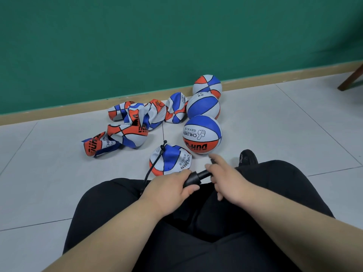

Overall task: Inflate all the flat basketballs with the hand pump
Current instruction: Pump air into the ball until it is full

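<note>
My left hand [170, 188] grips the barrel of the black hand pump [194, 178] over my lap. My right hand [225, 178] holds the pump's handle end, with the forefinger stretched out. A black hose [155, 163] runs from the pump to a flat basketball [172, 162] on the floor just in front of my knees. Three round, inflated balls stand in a row to the right: near [202, 134], middle [203, 107], far [207, 86]. Several crumpled flat balls [129, 128] lie in a heap to the left.
A green wall [157, 46] with a tan skirting board closes off the far side behind the balls. A wooden furniture leg [351, 77] stands at the far right. My legs in black trousers and a black shoe [247, 157] fill the foreground on the pale tiled floor.
</note>
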